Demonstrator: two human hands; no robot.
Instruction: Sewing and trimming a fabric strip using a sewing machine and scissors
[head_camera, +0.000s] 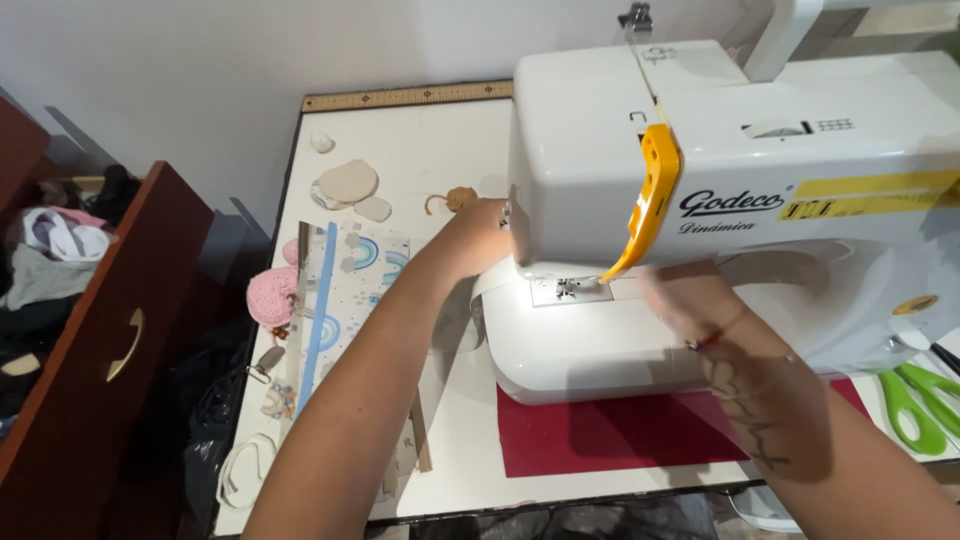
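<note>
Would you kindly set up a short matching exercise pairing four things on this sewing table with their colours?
Things:
1. scissors
2. mat under the sewing machine
3. crocheted piece at the table's left edge
4. lever on the sewing machine's front

Colours:
A. pink
B. yellow
C. green handles
D. dark red

Pairs: 1-C, 2-D, 3-A, 4-B

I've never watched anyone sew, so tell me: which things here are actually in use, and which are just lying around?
In use: white sewing machine, left hand at its end, right hand near the needle plate.

Lying about: green scissors, printed fabric, pink crocheted piece, wooden ruler.
</note>
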